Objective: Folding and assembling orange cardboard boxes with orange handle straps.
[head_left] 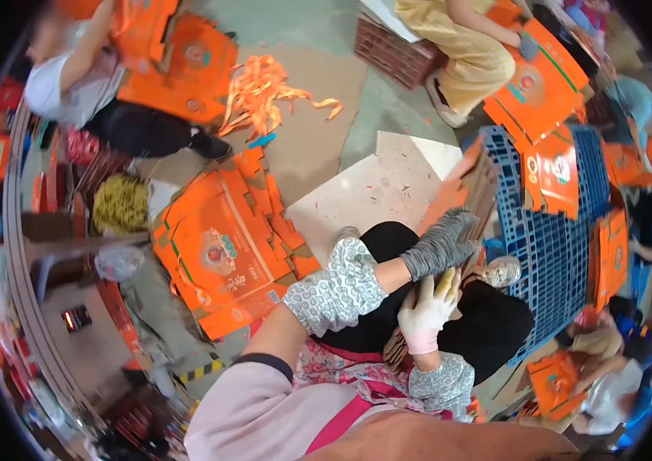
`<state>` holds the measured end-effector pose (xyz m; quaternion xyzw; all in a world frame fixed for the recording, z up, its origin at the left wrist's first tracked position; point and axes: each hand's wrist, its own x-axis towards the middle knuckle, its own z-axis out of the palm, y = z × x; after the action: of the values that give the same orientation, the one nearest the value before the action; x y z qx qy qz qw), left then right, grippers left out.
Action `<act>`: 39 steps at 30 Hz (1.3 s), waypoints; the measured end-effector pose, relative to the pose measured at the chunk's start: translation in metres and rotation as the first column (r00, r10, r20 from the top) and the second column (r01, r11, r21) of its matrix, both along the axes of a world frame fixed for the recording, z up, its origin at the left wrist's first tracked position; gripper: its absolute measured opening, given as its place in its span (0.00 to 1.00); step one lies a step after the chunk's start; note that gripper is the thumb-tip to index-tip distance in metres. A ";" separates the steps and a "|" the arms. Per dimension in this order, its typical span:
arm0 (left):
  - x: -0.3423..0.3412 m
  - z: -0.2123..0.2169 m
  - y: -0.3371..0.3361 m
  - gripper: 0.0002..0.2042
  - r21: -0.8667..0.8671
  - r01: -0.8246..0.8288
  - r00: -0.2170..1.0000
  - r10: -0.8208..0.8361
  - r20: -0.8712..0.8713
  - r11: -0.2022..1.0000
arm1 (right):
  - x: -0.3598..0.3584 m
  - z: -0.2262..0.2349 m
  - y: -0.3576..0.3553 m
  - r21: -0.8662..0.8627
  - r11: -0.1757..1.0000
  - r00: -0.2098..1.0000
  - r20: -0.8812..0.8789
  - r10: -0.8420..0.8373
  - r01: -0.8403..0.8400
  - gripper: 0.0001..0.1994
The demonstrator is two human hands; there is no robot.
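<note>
My left hand, in a grey knit glove, curls over the upper edge of a stack of flat cardboard sheets that stands on edge across my lap. My right hand, in a white glove, grips the same stack lower down, with its fingers pointing up; a small yellow piece shows at its fingertips. Both forearms wear patterned sleeve covers. The stack's upper part runs up toward the orange sheets by the blue pallet and is partly hidden by my hands.
A pile of flat orange box blanks lies on the floor at my left. Orange ribbon strips lie further off. Other people sit around with more orange blanks: one upper left, one on a crate, others at the right.
</note>
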<state>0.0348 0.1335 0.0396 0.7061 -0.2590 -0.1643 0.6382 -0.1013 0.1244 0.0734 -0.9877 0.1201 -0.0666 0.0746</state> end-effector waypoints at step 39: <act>-0.018 -0.026 -0.035 0.18 0.438 -0.160 0.740 -0.186 0.646 0.884 | -0.098 0.193 -0.106 0.479 -0.172 0.440 0.870 0.221 -0.861 0.10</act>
<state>0.0166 0.0984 0.0141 0.8471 -0.4289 0.0395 0.3112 -0.1988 0.0187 0.2665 -0.5730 -0.3625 -0.1893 0.7103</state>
